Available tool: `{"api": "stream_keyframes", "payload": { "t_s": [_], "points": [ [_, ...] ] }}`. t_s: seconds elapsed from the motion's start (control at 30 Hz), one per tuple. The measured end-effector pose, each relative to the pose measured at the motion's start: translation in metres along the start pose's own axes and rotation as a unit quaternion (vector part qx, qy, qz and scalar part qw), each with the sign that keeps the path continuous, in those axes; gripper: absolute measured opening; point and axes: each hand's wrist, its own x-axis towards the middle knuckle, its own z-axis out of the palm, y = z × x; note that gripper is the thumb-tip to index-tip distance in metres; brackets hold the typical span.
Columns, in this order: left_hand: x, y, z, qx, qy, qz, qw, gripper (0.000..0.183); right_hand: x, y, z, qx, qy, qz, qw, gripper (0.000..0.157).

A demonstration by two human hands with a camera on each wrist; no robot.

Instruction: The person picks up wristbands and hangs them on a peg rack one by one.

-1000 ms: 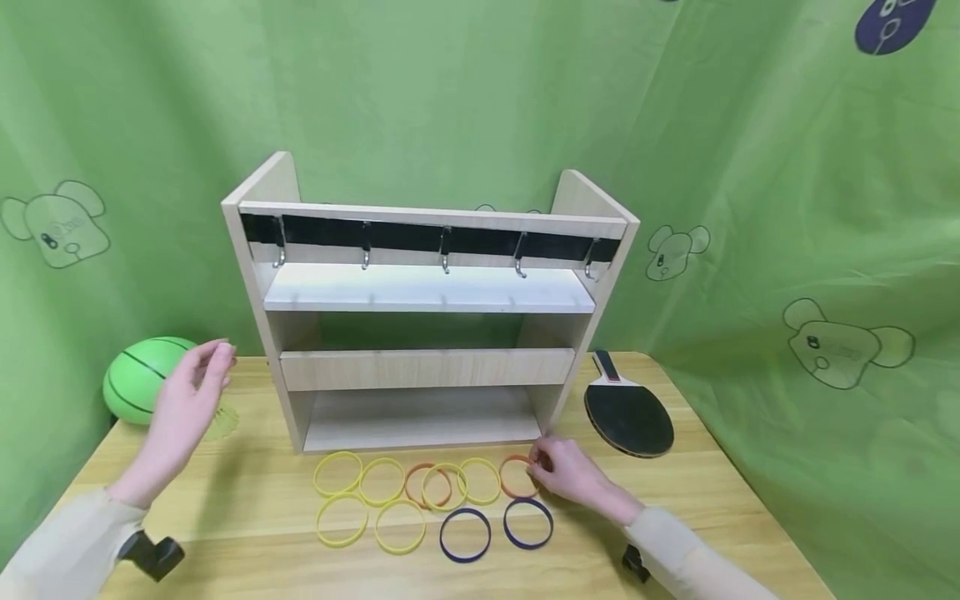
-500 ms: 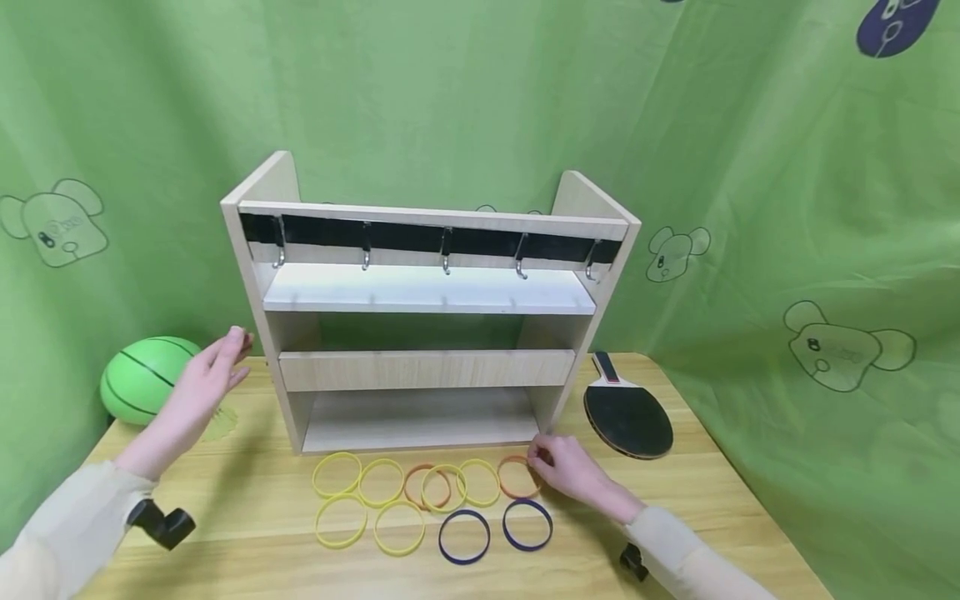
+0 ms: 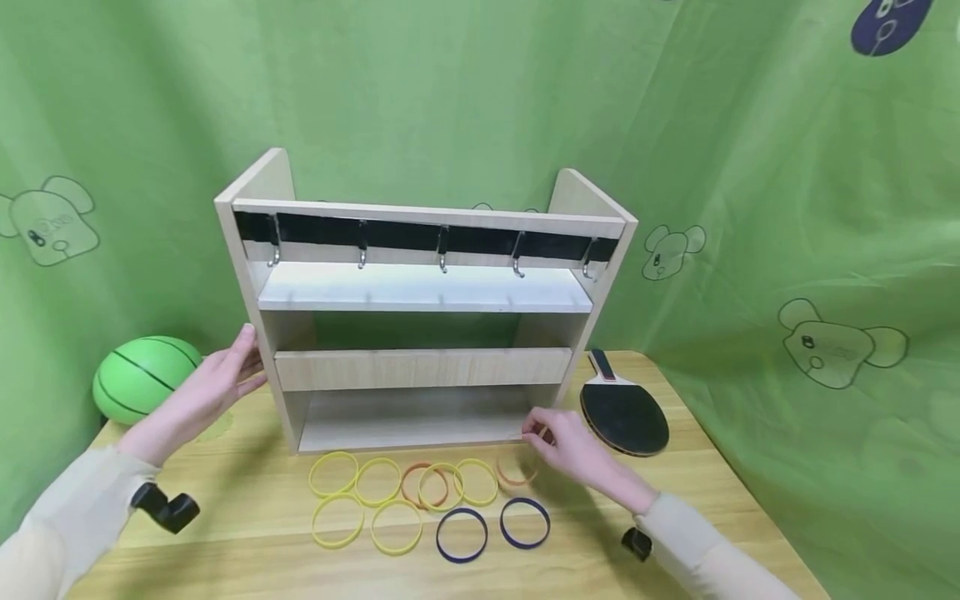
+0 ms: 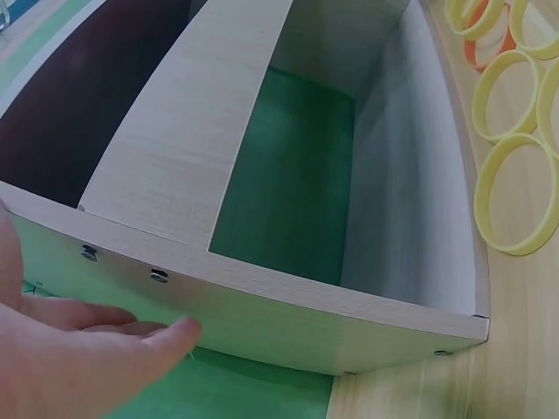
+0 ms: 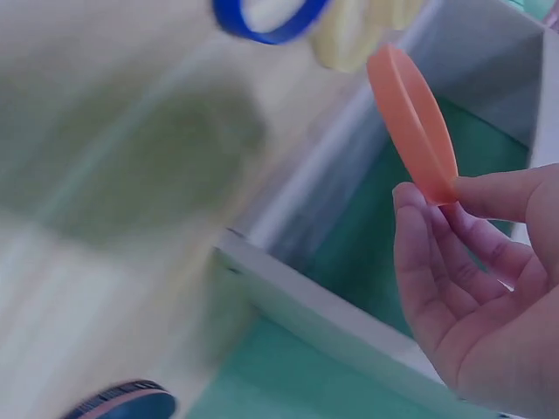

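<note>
Between thumb and fingers my right hand (image 3: 568,446) pinches an orange silicone wristband (image 5: 398,118), lifted off the table near the shelf's lower right corner. In the head view this band is faint and blurred. My left hand (image 3: 213,385) is beside the left side panel of a pale wooden shelf (image 3: 423,369), fingers extended; whether the fingertips touch the panel I cannot tell. On the table before the shelf lie several yellow wristbands (image 3: 333,547), another orange wristband (image 3: 406,479) overlapped by a yellow one, and two dark blue wristbands (image 3: 462,560).
Several metal hooks (image 3: 443,258) hang along a black strip (image 3: 401,237) at the shelf's upper front. A green ball (image 3: 142,379) sits behind my left arm. To the right of the shelf lies a black table tennis bat (image 3: 624,415). A green curtain (image 3: 420,100) closes the back.
My right hand has raised the orange wristband from the table and moved slightly up toward the shelf. My left hand has moved right, from by the ball to the shelf's left side.
</note>
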Motion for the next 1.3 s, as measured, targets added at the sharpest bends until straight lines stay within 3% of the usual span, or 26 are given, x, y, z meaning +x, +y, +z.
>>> {"api": "stream_keyframes", "payload": {
  "t_s": [0.23,0.5,0.77,1.07,1.3],
  "points": [
    [0.002,0.003,0.003,0.003,-0.011,-0.016,0.9998,0.094,0.015,-0.028,-0.026,-0.024,-0.008,-0.016,1.000,0.005],
    [0.006,0.009,0.008,0.006,-0.002,-0.034,0.9994,0.096,0.037,-0.065,-0.049,-0.025,0.014,-0.085,0.996,0.004],
    [0.008,0.008,0.011,-0.022,0.002,-0.035,0.9991,0.096,0.067,-0.103,-0.075,0.020,0.025,-0.149,0.988,0.004],
    [0.007,0.005,0.011,-0.045,0.001,-0.036,0.9983,0.097,0.098,-0.143,-0.098,0.042,0.060,-0.190,0.979,0.005],
    [0.008,0.006,0.009,-0.037,0.000,-0.039,0.9985,0.098,0.121,-0.177,-0.110,0.065,0.066,-0.228,0.969,0.004]
  ]
}}
